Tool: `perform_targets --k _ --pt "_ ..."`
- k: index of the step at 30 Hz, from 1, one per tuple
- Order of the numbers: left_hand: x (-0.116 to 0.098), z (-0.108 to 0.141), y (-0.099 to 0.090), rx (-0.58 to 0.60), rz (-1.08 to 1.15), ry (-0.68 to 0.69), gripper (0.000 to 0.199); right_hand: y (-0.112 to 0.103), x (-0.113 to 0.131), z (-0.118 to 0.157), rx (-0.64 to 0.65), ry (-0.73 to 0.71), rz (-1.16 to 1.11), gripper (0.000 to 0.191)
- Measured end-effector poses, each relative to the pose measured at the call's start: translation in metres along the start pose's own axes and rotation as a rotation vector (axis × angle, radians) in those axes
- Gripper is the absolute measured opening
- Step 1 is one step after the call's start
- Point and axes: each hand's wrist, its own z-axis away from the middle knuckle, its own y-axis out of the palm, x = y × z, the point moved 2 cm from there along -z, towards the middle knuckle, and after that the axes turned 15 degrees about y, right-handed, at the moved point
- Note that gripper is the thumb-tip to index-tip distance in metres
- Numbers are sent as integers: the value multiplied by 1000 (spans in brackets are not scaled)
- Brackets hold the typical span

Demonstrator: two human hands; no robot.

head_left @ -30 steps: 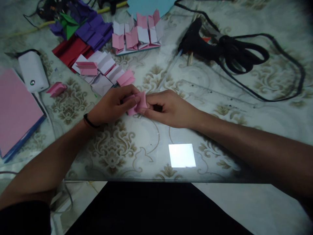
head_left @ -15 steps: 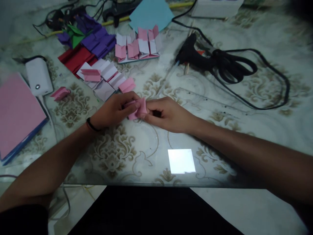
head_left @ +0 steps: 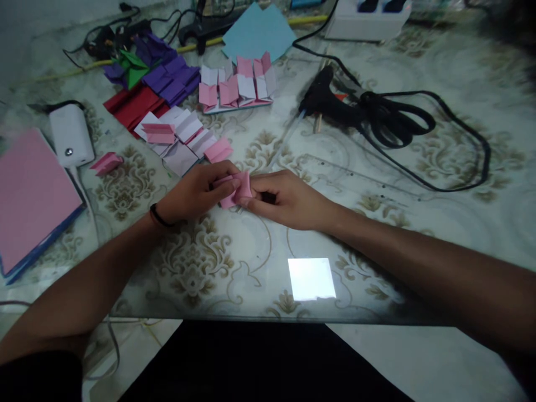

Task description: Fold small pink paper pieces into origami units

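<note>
A small folded pink paper (head_left: pixel 243 187) is pinched between both hands above the patterned table. My left hand (head_left: pixel 205 187) grips its left part, with the thumb lying across the top. On its right edge, the thumb and fingers of my right hand (head_left: pixel 287 198) are closed. Just beyond my left hand lie white and pink folded paper pieces (head_left: pixel 183 159), grouped together, with a pink piece (head_left: pixel 218 149) at their right end. Another folded pink piece (head_left: pixel 107 163) rests alone farther left. Some of my fingertips are hidden behind the paper.
A black glue gun (head_left: pixel 330 100) with a coiled cord lies at the right, near a clear ruler (head_left: pixel 360 177). Purple folded paper (head_left: pixel 171 81), red paper (head_left: pixel 134 109) and blue sheets (head_left: pixel 259 33) are at the back. Pink sheets (head_left: pixel 37 195) and a white device (head_left: pixel 72 134) sit left.
The view has shifted slightly, so the table items appear a little lower. Both hands keep their hold on the pink paper, with hardly any movement.
</note>
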Motion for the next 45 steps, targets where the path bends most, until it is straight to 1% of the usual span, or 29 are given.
perform_targets --k 11,28,34,45 --pt "1 1 0 -14 -14 12 27 1 0 -1 31 24 -19 39" --pt "0 0 0 -19 -9 25 27 0 1 0 24 18 3 39" --pt "0 1 0 -3 -5 17 26 0 1 0 17 21 7 36" --pt "1 1 0 -12 -6 27 29 1 -1 0 7 9 -4 37"
